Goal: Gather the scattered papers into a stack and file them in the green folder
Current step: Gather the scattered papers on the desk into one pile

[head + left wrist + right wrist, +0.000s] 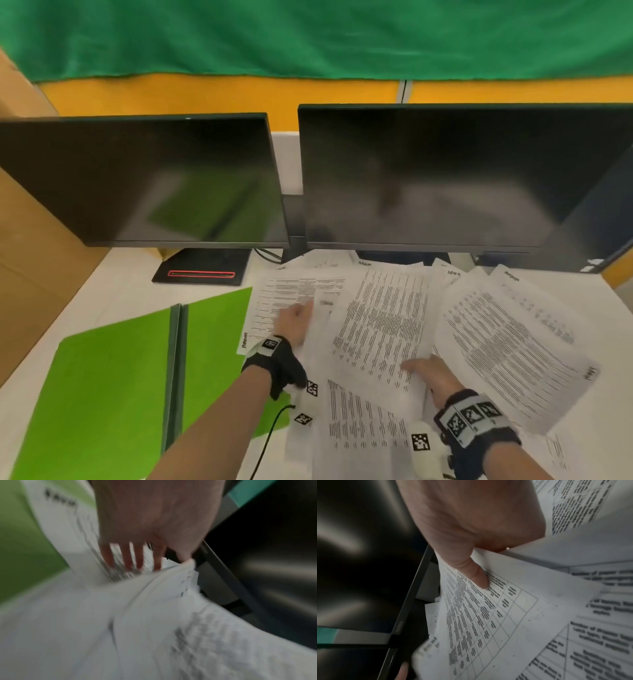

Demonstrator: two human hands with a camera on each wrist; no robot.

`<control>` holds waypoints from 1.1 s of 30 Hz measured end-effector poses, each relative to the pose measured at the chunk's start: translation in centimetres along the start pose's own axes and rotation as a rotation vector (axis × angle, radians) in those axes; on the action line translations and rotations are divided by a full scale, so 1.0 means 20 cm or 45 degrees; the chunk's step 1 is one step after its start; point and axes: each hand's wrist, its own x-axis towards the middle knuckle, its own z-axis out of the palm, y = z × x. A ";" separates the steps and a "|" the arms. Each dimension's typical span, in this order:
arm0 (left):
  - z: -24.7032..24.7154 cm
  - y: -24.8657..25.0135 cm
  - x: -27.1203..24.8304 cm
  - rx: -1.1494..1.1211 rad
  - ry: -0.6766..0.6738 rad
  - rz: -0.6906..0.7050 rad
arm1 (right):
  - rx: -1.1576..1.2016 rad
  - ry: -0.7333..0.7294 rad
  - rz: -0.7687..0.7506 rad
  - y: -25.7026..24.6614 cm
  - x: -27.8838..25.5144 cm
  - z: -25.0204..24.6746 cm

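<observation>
Printed papers [387, 318] lie fanned and overlapping across the right half of the white desk [130, 274], just in front of the two dark monitors [445, 178]; no stack yet, sheets skewed at several angles, most with their long axis running roughly from the near edge toward the monitors, tops leaning right on the rightmost sheets. One centre sheet is lifted and bowed between both hands. Left hand [294, 323] sits at that sheet's left edge; in the left wrist view the fingers [126, 557] reach down onto the sheet beneath while the thumb hooks the raised edge, so it seems to pinch paper, though blur leaves this uncertain. Right hand [430, 371] grips the sheet's near right corner, thumb [477, 577] pressed on top of a table-printed page and fingers hidden underneath. Green folder [137, 370] lies open and flat to the left, spine running near-to-far, its right flap partly under the leftmost papers. Step in hand, by my reading: gathering, early. Next move likely calls for sweeping the outlying sheets inward, turning them to one orientation and squaring edges before anything goes to the folder.
</observation>
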 end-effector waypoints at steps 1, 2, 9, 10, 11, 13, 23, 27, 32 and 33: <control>-0.05 -0.04 0.04 0.213 0.234 -0.122 | -0.041 0.023 -0.015 -0.01 0.01 -0.01; -0.10 -0.08 0.06 0.300 0.424 -0.255 | -0.086 0.054 -0.032 -0.03 0.02 -0.02; -0.15 -0.18 0.18 -0.103 0.347 -0.417 | -0.422 0.204 -0.257 -0.07 0.09 -0.15; -0.16 -0.20 0.20 -0.146 0.329 -0.331 | -0.475 0.200 -0.276 -0.07 0.08 -0.18; -0.18 -0.20 0.22 -0.134 0.297 -0.229 | -0.518 0.196 -0.285 -0.08 0.08 -0.22; -0.26 -0.21 0.26 0.024 0.176 -0.035 | -0.558 0.193 -0.255 -0.08 0.09 -0.29; -0.28 0.26 0.22 0.515 -0.510 0.529 | -0.436 -0.101 -0.411 -0.30 -0.03 -0.24; -0.18 0.43 0.11 0.052 -0.507 0.464 | -0.325 -0.048 -0.315 -0.31 0.00 -0.22; 0.00 0.27 0.03 -0.775 -0.542 -0.056 | -0.005 0.143 -0.229 -0.21 0.04 -0.30; 0.08 0.23 -0.01 -0.738 -0.612 -0.056 | 0.030 0.109 -0.217 -0.18 0.03 -0.29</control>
